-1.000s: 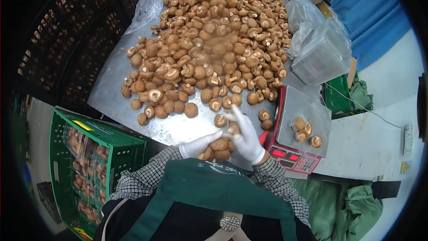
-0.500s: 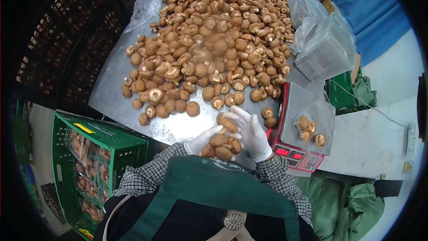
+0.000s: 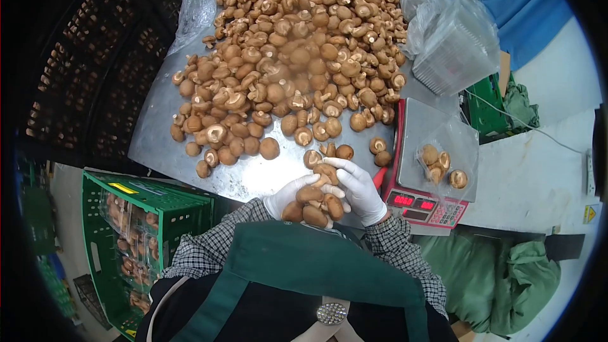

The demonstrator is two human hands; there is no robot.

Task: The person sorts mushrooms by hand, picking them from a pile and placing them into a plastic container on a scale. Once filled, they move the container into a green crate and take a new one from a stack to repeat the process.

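Note:
My left hand (image 3: 288, 197), in a white glove, is closed under a cluster of brown shiitake mushrooms (image 3: 310, 195) held in front of the apron. My gloved right hand (image 3: 360, 191) curls over the same cluster from the right, its fingers around a shiitake at the top. Just beyond the fingertips, a few loose shiitakes (image 3: 344, 152) lie on the metal table (image 3: 253, 174). Right of my right hand stands a red digital scale (image 3: 394, 180) with lit red digits. On its plate, a clear plastic tray (image 3: 451, 145) holds several shiitakes.
A large heap of shiitakes (image 3: 297, 57) covers the far table. Stacked clear trays (image 3: 453, 44) in plastic stand at the back right. On the left are a green crate (image 3: 183, 215) of packed mushrooms and black crates (image 3: 82, 69). Green cloth (image 3: 506, 285) hangs at the lower right.
My right hand has drawn in closer to the mushrooms in my left hand. Loose shiitakes now show on the table just beyond it. The view has shifted slightly.

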